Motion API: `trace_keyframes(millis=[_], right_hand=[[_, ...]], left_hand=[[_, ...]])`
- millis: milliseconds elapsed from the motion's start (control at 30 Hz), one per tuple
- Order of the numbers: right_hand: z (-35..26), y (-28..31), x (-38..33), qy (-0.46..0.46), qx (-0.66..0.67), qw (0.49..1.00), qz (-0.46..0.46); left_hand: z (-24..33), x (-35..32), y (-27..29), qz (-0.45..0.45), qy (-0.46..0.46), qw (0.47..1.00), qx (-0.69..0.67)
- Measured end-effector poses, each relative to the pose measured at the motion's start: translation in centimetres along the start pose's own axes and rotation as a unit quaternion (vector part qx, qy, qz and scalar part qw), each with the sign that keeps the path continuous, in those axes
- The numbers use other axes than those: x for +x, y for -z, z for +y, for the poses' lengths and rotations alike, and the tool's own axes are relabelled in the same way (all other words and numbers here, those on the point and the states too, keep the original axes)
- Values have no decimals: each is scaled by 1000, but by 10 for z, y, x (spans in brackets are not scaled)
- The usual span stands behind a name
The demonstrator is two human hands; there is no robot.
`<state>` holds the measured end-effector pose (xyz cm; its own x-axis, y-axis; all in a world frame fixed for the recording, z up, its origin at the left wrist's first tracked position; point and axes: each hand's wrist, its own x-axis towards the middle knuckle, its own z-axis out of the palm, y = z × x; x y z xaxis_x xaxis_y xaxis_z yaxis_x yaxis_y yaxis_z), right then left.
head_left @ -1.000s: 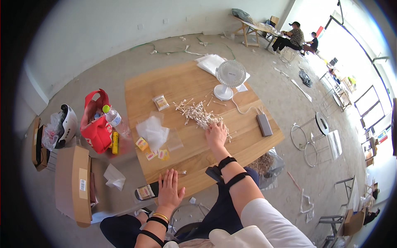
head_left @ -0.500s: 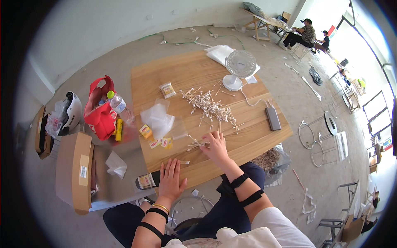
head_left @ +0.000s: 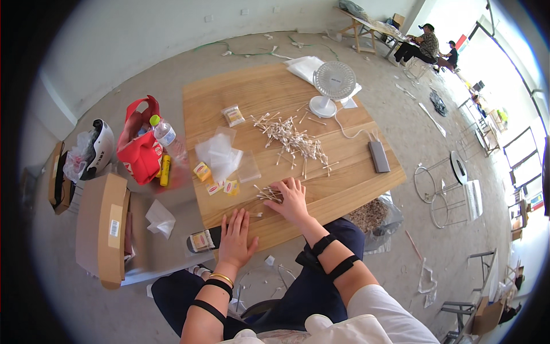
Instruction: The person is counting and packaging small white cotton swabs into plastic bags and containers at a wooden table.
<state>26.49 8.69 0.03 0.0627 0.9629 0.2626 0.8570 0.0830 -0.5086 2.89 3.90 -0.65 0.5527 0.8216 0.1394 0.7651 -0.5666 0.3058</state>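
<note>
Head view, looking down on a square wooden counter (head_left: 269, 103). Right hand (head_left: 292, 198) rests palm-down near the front edge, fingers spread and curled lightly over a small bunch of cotton swabs (head_left: 267, 194); fingertips touch the bunch, but I cannot tell whether any swab is pinched. Left hand (head_left: 236, 235) lies flat and open on the counter just beside it, nearer the body, holding nothing; one loose swab (head_left: 255, 215) lies just beyond its fingertips.

Main swab pile (head_left: 292, 140) sits mid-counter, scattered, well apart from the small bunch. Clear plastic bags (head_left: 223, 153) lie left of the pile; small yellow and red packets (head_left: 217, 182) lie near them by the counter's left side. One filled packet (head_left: 233, 115) lies farther back. White desk fan (head_left: 332, 86) stands at the far side, its cable running to a grey power bank (head_left: 378, 156) near the right edge.

Off the counter, left: red bag (head_left: 140, 152), water bottle (head_left: 168, 137), cardboard box (head_left: 103, 226), helmet (head_left: 100, 146). Other people sit at a far table, top right.

Judgement: step in hand looks like gathering a counted portion of swabs away from the pile. Next move would call for squaring the bunch so the sticks lie parallel, closing the right fingers round it, and bringing the left hand to a bag to hold its mouth open.
</note>
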Motion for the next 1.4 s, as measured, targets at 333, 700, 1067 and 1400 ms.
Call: trace_keyframes(millis=[333, 700, 1067, 1400], right_hand=[[-25, -38, -4, 90, 115, 989, -17], [-6, 9, -8, 107, 61, 988, -92], [12, 6, 0, 89, 94, 987, -90], [12, -5, 3, 86, 101, 990, -52]], left_hand=[[-2, 0, 1, 12, -2, 1000, -25], [1, 1, 1, 34, 39, 998, -37], [-25, 40, 13, 61, -4, 991, -120], [-21, 45, 5, 161, 77, 975, -131]])
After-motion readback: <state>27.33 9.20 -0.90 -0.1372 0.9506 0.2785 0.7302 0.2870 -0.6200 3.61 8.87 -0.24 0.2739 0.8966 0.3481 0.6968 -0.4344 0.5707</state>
